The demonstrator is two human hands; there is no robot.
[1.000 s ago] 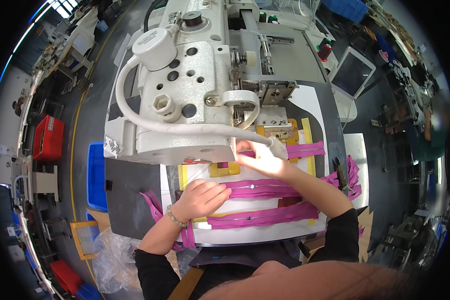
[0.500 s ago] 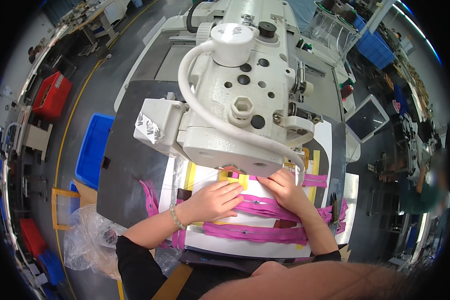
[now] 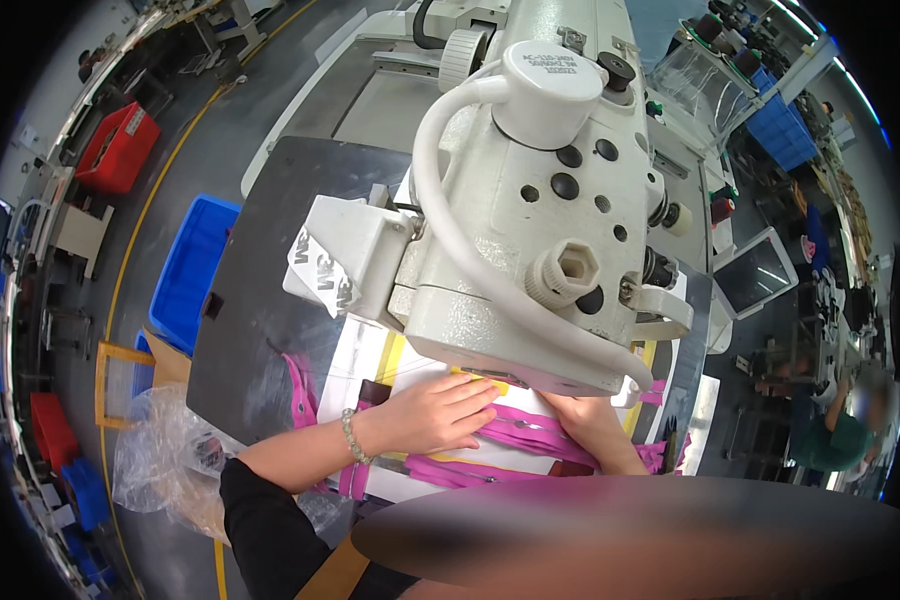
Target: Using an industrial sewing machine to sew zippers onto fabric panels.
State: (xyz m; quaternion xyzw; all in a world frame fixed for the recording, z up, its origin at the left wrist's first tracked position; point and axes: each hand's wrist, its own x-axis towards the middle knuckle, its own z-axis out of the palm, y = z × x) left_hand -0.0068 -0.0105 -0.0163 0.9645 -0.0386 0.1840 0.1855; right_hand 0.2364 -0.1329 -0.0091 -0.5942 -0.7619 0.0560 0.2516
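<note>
1. Grey workshop floor [image 3: 195, 165] is stretching around the station, a blue bin [image 3: 195, 265] standing at the left.
2. A white industrial sewing-machine head [image 3: 515, 245] is overhanging the dark tabletop [image 3: 260, 300].
3. The upper magenta zipper strip [image 3: 530, 433] is lying in front of the machine, its long axis running left to right, the right end slanting toward the person. It is looking light and limp, stiffer along its teeth, so its flat tape edges are probably offering the best hold.
4. A second magenta zipper strip [image 3: 460, 472] is lying nearer the person.
5. The left hand [image 3: 430, 415] is resting palm down, fingers outstretched and close together, fingertips beside a yellow plate [image 3: 495, 384].
6. The right hand [image 3: 585, 420] is reaching under the machine head; whether its hidden fingertips are gripping anything cannot be told.
</note>
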